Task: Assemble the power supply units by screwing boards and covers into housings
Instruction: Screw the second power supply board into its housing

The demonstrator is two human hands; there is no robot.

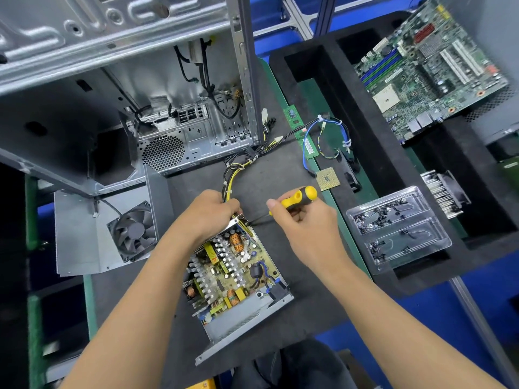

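Here the open power supply housing (238,313) lies tilted on the dark surface (280,175) in front of the person, its circuit board (230,270) seated inside and fully exposed, with heat sinks, capacitors and copper coils in plain sight. The left hand (209,213) grips the far end of the housing, fingers curled over the metal edge just where the yellow and black cable bundle (233,175) leaves the unit. That bundle runs away across the surface toward the open computer case (157,88), which stands at the far left. The right hand (304,220) holds a screwdriver (297,199) with a yellow and black handle, fingers wrapped round it and the thumb stretched along the grip; its dark shaft points left toward the far corner of the housing, close beside the left hand's fingers. The tip itself is too small to make out.

Left of the housing lies a grey metal cover (84,237) with a black fan (134,231) mounted in it. Beyond the right hand rest a processor chip (327,179) and a memory stick (302,133) with blue and yellow wires near them. Farther right, a clear plastic tray (398,228) holds small dark screws in its compartments, a finned heat sink (443,192) sits just behind it, and a green motherboard (429,68) lies in black foam at the far right.
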